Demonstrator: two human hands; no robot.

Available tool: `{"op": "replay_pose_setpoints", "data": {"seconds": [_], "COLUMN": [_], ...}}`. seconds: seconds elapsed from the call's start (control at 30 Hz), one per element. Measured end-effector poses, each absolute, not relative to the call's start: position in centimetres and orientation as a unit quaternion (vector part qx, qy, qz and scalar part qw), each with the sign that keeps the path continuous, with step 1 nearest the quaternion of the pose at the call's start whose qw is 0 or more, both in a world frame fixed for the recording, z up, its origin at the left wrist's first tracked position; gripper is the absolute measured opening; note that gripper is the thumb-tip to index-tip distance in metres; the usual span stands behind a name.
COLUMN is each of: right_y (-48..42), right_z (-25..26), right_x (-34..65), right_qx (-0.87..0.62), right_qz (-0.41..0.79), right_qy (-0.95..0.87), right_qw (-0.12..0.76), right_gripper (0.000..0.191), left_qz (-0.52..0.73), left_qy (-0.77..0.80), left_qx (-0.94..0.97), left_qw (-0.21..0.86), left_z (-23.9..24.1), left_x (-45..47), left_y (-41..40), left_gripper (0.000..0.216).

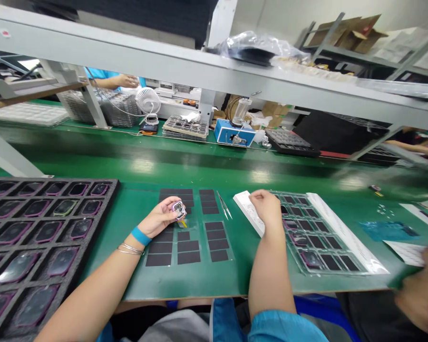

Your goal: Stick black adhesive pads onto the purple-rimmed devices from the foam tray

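My left hand (pixel 162 219) is closed around a small watch case (pixel 179 209) with a purple edge, its inner parts facing up and a yellow ribbon cable hanging from it. Below it, black rectangular stickers (pixel 189 251) lie in rows on clear sheets on the green mat. Over a long white box (pixel 248 209) with small marks on top, my right hand (pixel 266 205) has its fingers pinched together; whatever is between them is too small to make out. Metal tweezers (pixel 224 205) lie between the hands.
A black foam tray (pixel 116 190) of watch cases stands at left. At right lies a clear plastic tray (pixel 316 273) with dark pieces. A blue film (pixel 381 230) is farther right, near a blurred person (pixel 417 289). A white shelf beam (pixel 157 71) crosses above; another person's hand (pixel 127 80) shows behind.
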State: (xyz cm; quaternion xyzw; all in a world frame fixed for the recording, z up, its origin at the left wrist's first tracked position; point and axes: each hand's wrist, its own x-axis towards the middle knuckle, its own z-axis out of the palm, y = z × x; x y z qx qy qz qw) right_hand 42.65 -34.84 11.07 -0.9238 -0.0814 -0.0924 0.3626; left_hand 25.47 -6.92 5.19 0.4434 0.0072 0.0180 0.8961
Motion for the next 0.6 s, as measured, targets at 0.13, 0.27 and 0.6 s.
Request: {"op": "replay_pose_setpoints", "data": {"seconds": [0.13,0.27,0.6], "right_y": [-34.9,-28.5,-22.6], "right_z": [10.3,9.3,6.5], "right_x": [43.6,39.0,32.6], "right_qx": [-0.943,-0.815,-0.726], "right_qz": [-0.079,-0.055,0.061], "right_qy": [-0.055,-0.235,-0.325], "right_qw": [0.32,0.527,0.603], "right_gripper": [0.019,0.018,0.006], "left_qz": [0.011,0.008,0.02], "left_qy": [0.01,-0.003,0.015], "left_qx": [0.431,0.429,0.457], "left_qw": [0.902,0.903,0.889], "left_z": [5.1,4.8,5.1], "left_x": [25.6,25.6,25.5], "left_y": [-7.2,-7.2,-7.2], "left_gripper": [0.044,0.048,0.049]}}
